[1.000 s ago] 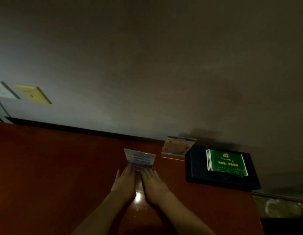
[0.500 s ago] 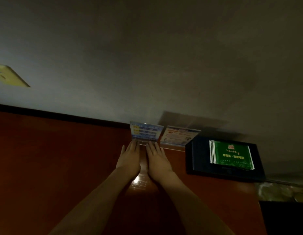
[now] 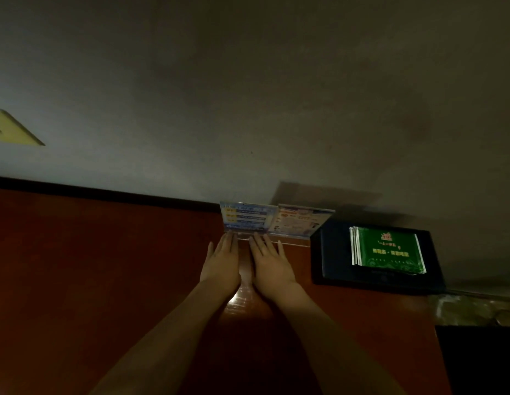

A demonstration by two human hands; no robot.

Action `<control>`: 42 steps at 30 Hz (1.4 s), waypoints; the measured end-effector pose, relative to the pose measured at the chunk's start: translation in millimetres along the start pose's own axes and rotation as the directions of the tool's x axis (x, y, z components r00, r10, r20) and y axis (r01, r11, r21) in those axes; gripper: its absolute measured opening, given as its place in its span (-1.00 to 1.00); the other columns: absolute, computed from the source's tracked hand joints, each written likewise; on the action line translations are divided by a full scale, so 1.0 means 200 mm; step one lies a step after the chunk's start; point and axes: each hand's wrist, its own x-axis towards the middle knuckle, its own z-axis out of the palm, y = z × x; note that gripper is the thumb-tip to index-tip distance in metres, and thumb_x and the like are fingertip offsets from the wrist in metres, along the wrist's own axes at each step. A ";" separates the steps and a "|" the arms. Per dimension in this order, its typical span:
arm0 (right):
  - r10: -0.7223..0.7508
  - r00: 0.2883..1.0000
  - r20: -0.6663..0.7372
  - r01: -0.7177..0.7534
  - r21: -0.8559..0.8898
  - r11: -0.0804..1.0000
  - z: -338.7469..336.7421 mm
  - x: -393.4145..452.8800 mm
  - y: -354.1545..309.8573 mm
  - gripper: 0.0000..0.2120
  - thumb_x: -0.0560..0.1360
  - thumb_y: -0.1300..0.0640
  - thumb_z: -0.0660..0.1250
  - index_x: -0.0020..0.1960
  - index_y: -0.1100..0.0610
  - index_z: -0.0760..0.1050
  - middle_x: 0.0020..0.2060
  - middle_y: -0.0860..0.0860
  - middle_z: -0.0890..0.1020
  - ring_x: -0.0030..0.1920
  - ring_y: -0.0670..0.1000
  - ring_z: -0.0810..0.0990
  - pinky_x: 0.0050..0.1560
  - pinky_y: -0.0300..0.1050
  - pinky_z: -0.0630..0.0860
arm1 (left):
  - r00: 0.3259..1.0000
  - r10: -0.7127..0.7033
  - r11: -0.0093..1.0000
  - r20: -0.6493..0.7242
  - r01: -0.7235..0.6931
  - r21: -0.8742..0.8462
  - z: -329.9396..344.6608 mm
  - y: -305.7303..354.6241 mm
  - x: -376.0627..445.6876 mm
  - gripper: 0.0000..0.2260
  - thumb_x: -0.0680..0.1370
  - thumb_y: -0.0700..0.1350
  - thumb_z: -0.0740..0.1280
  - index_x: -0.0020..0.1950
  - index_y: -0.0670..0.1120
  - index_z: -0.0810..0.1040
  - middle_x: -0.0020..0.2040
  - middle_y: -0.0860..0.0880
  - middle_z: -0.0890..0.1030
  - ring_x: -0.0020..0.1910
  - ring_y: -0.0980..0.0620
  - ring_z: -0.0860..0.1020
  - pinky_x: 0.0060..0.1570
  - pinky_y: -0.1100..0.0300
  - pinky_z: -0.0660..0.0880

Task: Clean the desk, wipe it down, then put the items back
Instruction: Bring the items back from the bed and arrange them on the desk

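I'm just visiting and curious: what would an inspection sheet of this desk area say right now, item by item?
Surface: glossy reddish-brown desk, dimly lit, with a glare spot between the wrists.
Job's things: blue sign stand and orange-white sign stand stand side by side at the wall; green packets are stacked on a black tray to their right.
Clutter: nothing seen on the desk.
Hands: left hand and right hand lie flat, fingers straight, fingertips at the blue stand's clear base.
Cables: nothing seen.
Surroundings: grey wall with a yellow wall plate at left; dark object and an unclear pale patch at lower right.
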 end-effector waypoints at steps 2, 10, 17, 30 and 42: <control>-0.004 1.000 0.001 0.004 -0.025 1.000 -0.01 -0.01 0.01 -0.30 0.57 0.15 0.16 0.55 0.12 -0.20 0.55 0.04 -0.15 0.53 0.03 -0.23 0.45 0.06 -0.29 | 1.000 -0.003 1.000 -0.012 0.003 -0.004 -0.01 -0.01 -0.01 -0.25 0.51 -0.19 0.27 0.55 -0.12 -0.13 0.56 -0.08 -0.07 0.53 0.01 -0.09 0.47 0.00 -0.13; 0.025 0.988 -0.150 -0.011 0.093 0.996 -0.06 -0.29 0.06 -0.47 0.51 0.28 0.21 0.46 0.14 0.21 0.44 0.06 0.28 0.44 0.03 0.21 0.47 -0.10 0.06 | 0.998 0.012 1.000 0.065 -0.012 -0.001 -0.09 -0.06 -0.27 -0.48 0.57 -0.13 0.15 0.51 -0.12 0.13 0.51 -0.10 0.15 0.50 -0.04 0.10 0.49 0.00 -0.01; 0.046 0.997 -0.061 -0.048 -0.017 0.999 -0.09 -0.76 0.03 -0.61 0.52 0.31 0.18 0.34 0.17 0.32 0.28 0.12 0.39 0.27 0.09 0.34 0.27 -0.11 0.29 | 0.981 0.082 0.975 0.176 -0.116 0.191 -0.14 0.09 -0.67 -0.69 0.56 -0.19 0.16 0.31 -0.13 0.39 0.29 -0.11 0.43 0.28 -0.08 0.40 0.22 0.10 0.36; 0.502 0.845 -0.182 -0.498 0.072 0.864 0.08 -1.86 -0.03 -0.67 0.56 0.24 0.17 0.32 0.19 0.33 0.26 0.11 0.42 0.26 0.10 0.37 0.26 -0.07 0.33 | 0.870 0.469 0.827 0.152 -0.493 0.269 -0.09 0.49 -1.32 -0.70 0.56 -0.20 0.24 0.29 -0.09 0.41 0.23 -0.07 0.47 0.18 -0.02 0.48 0.19 0.12 0.44; 0.875 0.452 -0.174 -0.814 0.322 0.484 0.53 -3.11 -0.25 -0.72 0.56 0.21 0.17 0.25 0.25 0.38 0.21 0.19 0.45 0.21 0.16 0.42 0.19 -0.04 0.37 | 0.432 0.822 0.365 0.372 -0.900 0.238 0.21 1.12 -2.21 -0.86 0.59 -0.14 0.20 0.13 -0.07 0.48 0.01 0.01 0.50 -0.07 0.12 0.47 -0.04 0.26 0.47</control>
